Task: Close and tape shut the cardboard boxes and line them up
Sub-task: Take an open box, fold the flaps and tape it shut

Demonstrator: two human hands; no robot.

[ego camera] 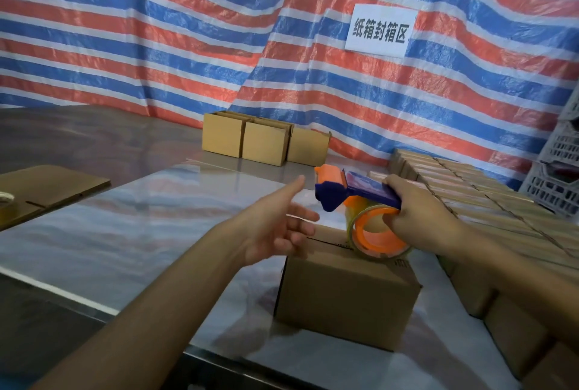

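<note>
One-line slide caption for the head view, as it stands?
Right hand grips a blue-and-orange tape dispenser over a closed cardboard box; open left hand hovers alongside, three boxes in a row behind.

Left hand [279, 229] is smeared, I can't separate the fingertips. Right hand [419, 217] fingers vanish inside the tape dispenser [360, 201] roll. Both cover part of the box [344, 292] top seam; its print is unreadable. Tape roll [3, 201] at the table [141, 233] left edge and crates [560, 176] far right are cropped.

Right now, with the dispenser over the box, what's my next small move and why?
Probably lower the left hand onto the box to steady it: its seam looks untaped, and the right hand grips the dispenser over it.
</note>
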